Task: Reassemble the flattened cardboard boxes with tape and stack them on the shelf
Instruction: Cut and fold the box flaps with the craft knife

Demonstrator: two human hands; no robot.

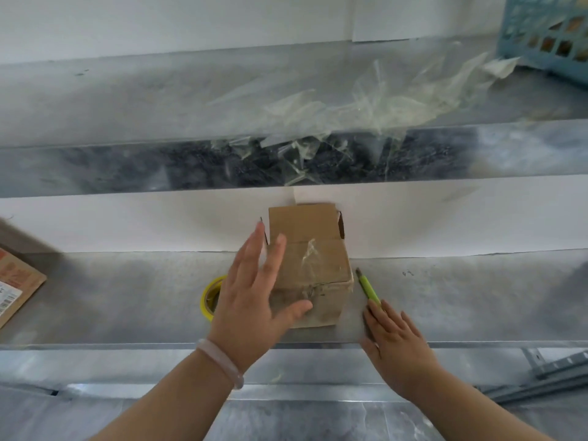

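Overhead, crumpled clear film [366, 103] lies on the upper shelf, up and right of both hands, beside a blue basket [547, 30] whose contents are indistinct. A yellow tape roll [208, 297] stands partly hidden behind the left hand [254, 307]. That hand lies spread against the cardboard box [313, 265], which sits between the hands on the lower shelf [461, 297]. The right hand [394, 338] lies flat, with its fingertips touching a green cutter [369, 289].

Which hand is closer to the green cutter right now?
Right. The right hand has fingertips at the green cutter; the left hand is across the cardboard box from it, at its left side.
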